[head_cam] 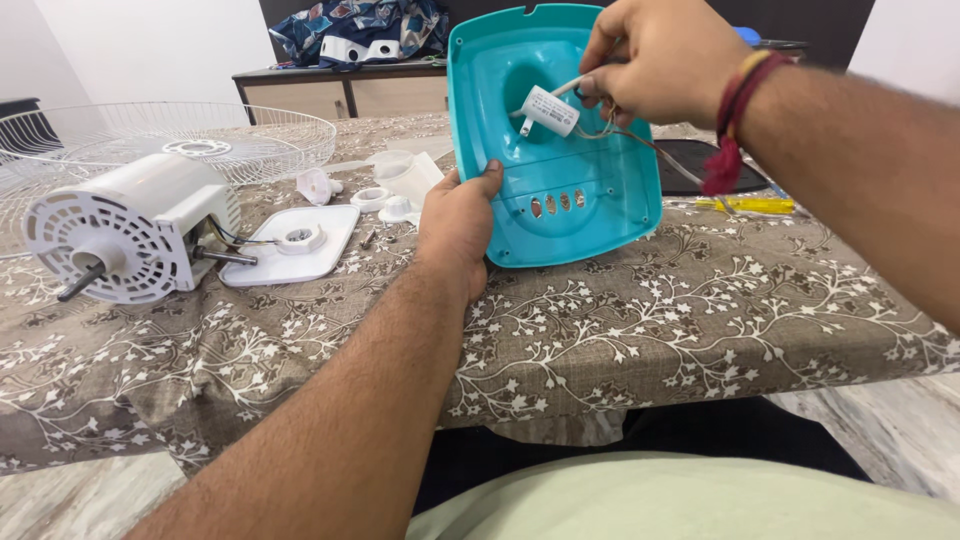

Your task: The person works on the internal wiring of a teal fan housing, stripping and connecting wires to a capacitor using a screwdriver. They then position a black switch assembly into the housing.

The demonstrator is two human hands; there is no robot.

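Two hands engaged: left hand [455, 225] clamps teal cover's [600, 215] lower-left edge, tilting it upright on the table [700, 310]. Right hand [660, 60] pinches white capacitor [549, 110] by its leads inside the hollow, long axis pointing left-downward.

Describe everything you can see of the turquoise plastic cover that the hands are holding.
The turquoise plastic cover is a rounded-square shell, glossy, its hollow inside facing the camera. It has a raised rim, a round recess near the top and a row of four small oval slots lower down. It stands tilted on its lower edge on the patterned tablecloth. The left hand grips its left edge; the right hand holds a small white cylindrical capacitor with wires inside it.
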